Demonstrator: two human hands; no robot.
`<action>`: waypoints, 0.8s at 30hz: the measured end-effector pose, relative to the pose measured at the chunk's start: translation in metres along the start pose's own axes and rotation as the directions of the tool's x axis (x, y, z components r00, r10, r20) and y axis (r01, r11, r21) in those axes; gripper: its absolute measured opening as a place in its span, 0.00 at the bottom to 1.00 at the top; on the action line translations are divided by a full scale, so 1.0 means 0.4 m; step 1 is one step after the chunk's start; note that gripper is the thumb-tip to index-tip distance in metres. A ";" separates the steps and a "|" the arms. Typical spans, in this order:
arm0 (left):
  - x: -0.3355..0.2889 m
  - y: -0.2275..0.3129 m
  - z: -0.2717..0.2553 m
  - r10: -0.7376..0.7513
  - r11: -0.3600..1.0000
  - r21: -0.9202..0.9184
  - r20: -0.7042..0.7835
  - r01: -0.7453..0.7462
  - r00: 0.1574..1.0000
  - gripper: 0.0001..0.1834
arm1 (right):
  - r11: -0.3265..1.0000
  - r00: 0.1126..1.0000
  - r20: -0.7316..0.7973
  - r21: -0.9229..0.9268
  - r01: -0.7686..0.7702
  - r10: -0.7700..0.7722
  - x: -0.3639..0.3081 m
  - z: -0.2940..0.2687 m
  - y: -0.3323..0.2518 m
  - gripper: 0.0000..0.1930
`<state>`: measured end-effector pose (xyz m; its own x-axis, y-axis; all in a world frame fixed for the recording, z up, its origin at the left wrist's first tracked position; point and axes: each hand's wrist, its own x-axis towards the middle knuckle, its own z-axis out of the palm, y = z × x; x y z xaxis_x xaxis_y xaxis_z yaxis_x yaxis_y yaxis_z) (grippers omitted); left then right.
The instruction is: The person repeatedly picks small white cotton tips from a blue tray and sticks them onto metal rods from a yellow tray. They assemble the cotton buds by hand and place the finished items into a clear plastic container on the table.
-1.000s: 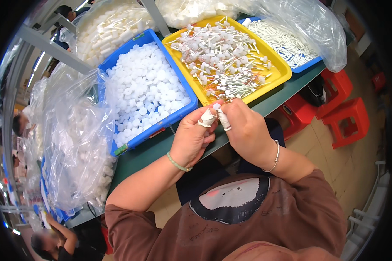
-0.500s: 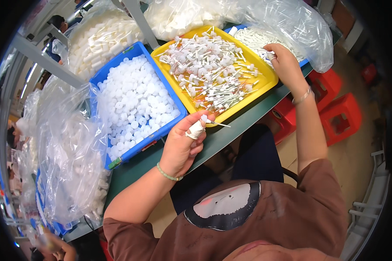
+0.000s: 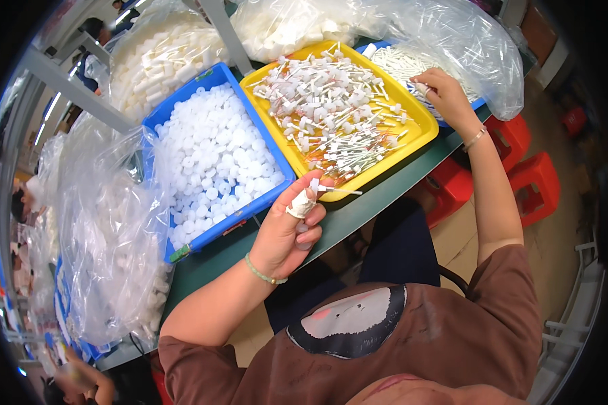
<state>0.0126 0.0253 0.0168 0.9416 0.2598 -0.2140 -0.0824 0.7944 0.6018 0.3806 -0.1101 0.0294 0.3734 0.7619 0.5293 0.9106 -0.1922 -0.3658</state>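
My left hand (image 3: 277,236), its thumb wrapped in white tape, is closed in front of the yellow tray. Its thumb and forefinger pinch a small white plastic piece with a thin rod (image 3: 344,192) pointing right. At the far right my right hand (image 3: 452,101) reaches over a blue tray of thin white sticks (image 3: 404,66), its fingers drawn together; what they hold, if anything, I cannot make out. Between my hands, the yellow tray (image 3: 422,135) holds a heap of white pieces with rods and orange wires (image 3: 324,101).
Left of the yellow tray stands a blue tray (image 3: 216,233) full of round white caps (image 3: 216,148). Clear plastic bags (image 3: 111,229) of white parts surround the trays. A grey metal post (image 3: 226,37) rises behind. Red stools (image 3: 534,185) stand on the floor at right.
My right hand has tilted down toward the white sticks, fingers drawn closer together. My left hand keeps its pinch on the small piece. The whole view has shifted slightly.
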 end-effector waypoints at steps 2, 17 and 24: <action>0.001 -0.002 -0.007 -0.008 0.998 -0.061 0.019 0.009 1.000 0.21 | 0.979 0.999 0.036 0.202 0.024 -0.032 -0.020 -0.024 -0.134 0.11; 0.002 -0.005 -0.010 0.008 0.994 -0.109 0.025 -0.005 1.000 0.22 | 0.837 0.973 0.073 0.527 0.149 -0.219 -0.186 0.056 -0.449 0.16; 0.000 -0.001 -0.003 0.003 0.999 -0.047 0.001 -0.003 1.000 0.21 | 0.810 0.981 0.072 0.577 0.106 -0.180 -0.196 0.051 -0.454 0.15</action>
<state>0.0125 0.0255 0.0156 0.9417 0.2615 -0.2117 -0.1002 0.8185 0.5656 0.1824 -0.1224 0.0386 0.1899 0.8267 0.5297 0.6749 0.2820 -0.6819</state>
